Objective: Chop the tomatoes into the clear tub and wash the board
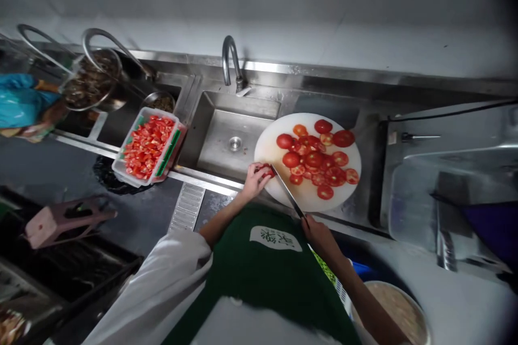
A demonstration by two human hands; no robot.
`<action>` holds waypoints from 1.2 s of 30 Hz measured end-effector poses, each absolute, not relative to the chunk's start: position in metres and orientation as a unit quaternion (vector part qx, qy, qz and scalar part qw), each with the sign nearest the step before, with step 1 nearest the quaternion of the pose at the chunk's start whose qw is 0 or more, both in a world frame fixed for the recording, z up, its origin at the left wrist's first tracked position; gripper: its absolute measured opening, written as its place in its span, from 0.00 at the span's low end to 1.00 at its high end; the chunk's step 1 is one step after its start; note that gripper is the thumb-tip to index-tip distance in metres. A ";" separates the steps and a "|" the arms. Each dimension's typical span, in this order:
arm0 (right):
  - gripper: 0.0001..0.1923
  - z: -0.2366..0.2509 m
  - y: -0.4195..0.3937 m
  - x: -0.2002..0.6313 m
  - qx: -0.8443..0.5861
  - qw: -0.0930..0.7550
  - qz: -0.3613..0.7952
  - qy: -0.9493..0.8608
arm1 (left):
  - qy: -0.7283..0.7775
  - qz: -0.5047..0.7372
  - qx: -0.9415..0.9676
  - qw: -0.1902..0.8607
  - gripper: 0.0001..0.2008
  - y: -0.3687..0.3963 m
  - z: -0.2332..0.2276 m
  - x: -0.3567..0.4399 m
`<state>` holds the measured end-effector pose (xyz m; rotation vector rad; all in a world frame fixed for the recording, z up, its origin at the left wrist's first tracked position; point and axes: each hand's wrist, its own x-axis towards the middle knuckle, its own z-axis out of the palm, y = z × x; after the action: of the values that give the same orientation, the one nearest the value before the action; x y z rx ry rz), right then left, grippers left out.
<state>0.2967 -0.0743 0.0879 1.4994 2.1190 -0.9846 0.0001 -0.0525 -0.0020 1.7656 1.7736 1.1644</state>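
Note:
My left hand (254, 179) is closed around a piece of tomato (266, 171) at the left edge of a round white cutting board (265, 143). In my right hand (313, 229) is the handle of a kitchen knife (288, 194); its blade points up and left, the tip end beside the tomato in my left hand. Whether the blade touches that tomato is hard to make out. Several halved tomatoes (314, 159) lie heaped across the middle and right of the board, some with cut faces up.
Left of the board is a steel sink (226, 124) with a curved faucet (230, 59). A clear plastic container (121, 170) of chopped tomatoes stands farther left. Another person's blue sleeve (20, 99) is beside a large pot (115, 99). A round tub (396, 307) sits low at right.

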 end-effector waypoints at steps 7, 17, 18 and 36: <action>0.16 0.087 -0.074 0.320 0.561 0.094 -0.336 0.750 | 0.620 0.428 0.636 0.167 0.13 -0.053 0.002 -0.003; 0.15 0.113 -0.084 0.309 0.545 0.155 -0.277 0.776 | 0.616 0.432 0.648 0.116 0.13 -0.056 -0.003 0.004; 0.15 0.117 -0.085 0.307 0.540 0.161 -0.270 0.780 | 0.619 0.420 0.653 0.117 0.13 -0.055 -0.003 0.003; 0.17 0.142 -0.073 0.326 0.602 0.100 -0.141 0.780 | 0.624 0.384 0.661 0.161 0.10 -0.052 -0.001 0.002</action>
<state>0.3264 -0.0731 0.1419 1.7792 2.3052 -0.4160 0.0023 -0.0520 -0.0011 1.8890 1.7814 1.0967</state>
